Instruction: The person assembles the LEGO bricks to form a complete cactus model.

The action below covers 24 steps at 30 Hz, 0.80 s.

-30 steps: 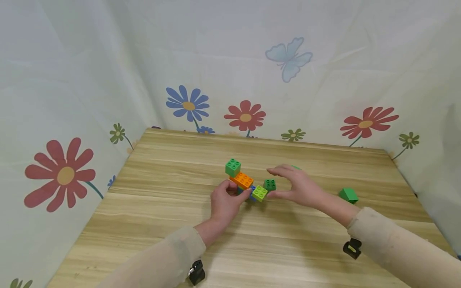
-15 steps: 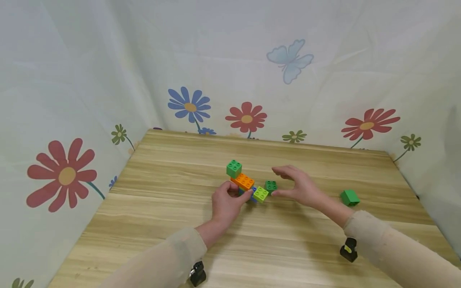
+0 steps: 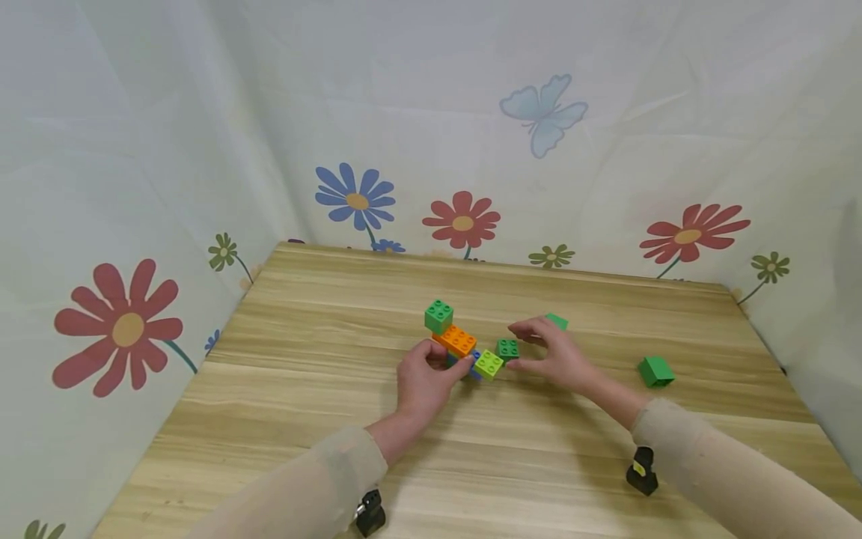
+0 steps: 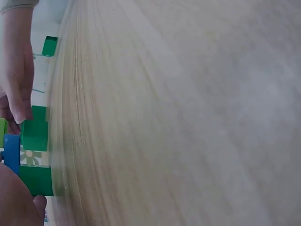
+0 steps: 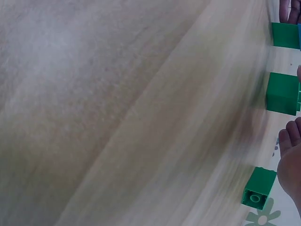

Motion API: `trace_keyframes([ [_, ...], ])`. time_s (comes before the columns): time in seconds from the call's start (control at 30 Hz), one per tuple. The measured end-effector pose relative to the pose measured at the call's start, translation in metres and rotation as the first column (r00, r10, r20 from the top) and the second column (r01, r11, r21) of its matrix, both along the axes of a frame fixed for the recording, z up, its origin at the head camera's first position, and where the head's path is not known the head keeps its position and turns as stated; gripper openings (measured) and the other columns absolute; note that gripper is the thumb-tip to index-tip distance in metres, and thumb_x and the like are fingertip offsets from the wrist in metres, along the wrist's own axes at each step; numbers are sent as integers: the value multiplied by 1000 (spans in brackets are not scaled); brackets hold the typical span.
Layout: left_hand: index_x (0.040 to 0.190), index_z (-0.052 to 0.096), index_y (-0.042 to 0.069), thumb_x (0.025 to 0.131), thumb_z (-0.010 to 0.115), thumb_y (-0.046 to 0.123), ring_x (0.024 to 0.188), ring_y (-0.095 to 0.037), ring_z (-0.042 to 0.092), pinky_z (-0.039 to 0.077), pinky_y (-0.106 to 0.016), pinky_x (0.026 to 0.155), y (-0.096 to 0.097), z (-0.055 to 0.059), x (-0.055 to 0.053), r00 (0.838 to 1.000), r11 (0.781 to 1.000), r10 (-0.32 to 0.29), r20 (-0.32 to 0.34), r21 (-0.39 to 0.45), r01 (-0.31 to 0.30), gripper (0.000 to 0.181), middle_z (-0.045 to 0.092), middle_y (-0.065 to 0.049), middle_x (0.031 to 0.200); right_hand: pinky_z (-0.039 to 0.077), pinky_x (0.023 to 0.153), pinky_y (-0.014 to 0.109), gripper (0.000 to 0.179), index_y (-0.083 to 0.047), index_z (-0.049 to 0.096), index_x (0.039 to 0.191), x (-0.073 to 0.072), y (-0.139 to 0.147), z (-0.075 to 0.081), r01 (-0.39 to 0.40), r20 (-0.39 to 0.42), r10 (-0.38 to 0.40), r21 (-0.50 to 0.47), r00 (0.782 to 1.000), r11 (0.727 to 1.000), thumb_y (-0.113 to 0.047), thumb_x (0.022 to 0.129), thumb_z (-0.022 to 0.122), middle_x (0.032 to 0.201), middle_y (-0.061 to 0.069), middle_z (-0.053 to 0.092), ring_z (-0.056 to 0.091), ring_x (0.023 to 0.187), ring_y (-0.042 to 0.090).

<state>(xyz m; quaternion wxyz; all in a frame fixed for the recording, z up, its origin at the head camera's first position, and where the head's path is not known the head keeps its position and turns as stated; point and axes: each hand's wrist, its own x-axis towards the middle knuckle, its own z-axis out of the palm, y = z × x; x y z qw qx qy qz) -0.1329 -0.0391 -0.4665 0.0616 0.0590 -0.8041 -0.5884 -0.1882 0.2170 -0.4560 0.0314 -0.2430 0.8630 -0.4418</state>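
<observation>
My left hand (image 3: 422, 379) grips an assembly of toy building bricks between thumb and fingers. In it, a green brick (image 3: 438, 317) tops one end of an orange brick (image 3: 458, 340); a blue brick (image 3: 476, 364) sits lower, with a lime brick (image 3: 488, 364) at the right end. A lower green brick (image 4: 35, 180) shows beneath the blue in the left wrist view. My right hand (image 3: 554, 355) is spread around a dark green brick (image 3: 508, 349) just right of the assembly. In the right wrist view, that brick (image 5: 282, 93) stands between thumb and fingers, apparently untouched.
A green brick with a sloped side (image 3: 656, 371) lies on the wooden table (image 3: 323, 337) to the right. Another green piece (image 3: 557, 321) shows partly behind my right hand. Flower-printed white cloth (image 3: 404, 112) hangs behind and beside the table.
My right hand's fingers have drawn slightly closer together around the dark green brick, uncovering the green piece behind. The left hand keeps its grip on the assembly; the view has shifted slightly.
</observation>
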Motion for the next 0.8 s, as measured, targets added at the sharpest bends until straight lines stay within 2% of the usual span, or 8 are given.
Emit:
trace_keyframes([
  [0.53,96,65,7,85,93,28,95,-20,68,64,-36,88,0,1,1,1000,1000,4,-10,-9,-4,37,70,-4,100,56,107,49,42,4,66,125,-4,-4,-11,27,16,-27,-29,1000,999,0,89,86,125,18,68,67,117,36],
  [0.8,97,65,8,86,93,28,95,-19,68,64,-36,88,0,0,1,1000,1000,0,-10,-9,0,37,70,-3,101,59,103,47,35,3,70,120,-4,-5,-13,50,20,-49,-44,999,998,-3,90,86,120,16,71,70,111,33],
])
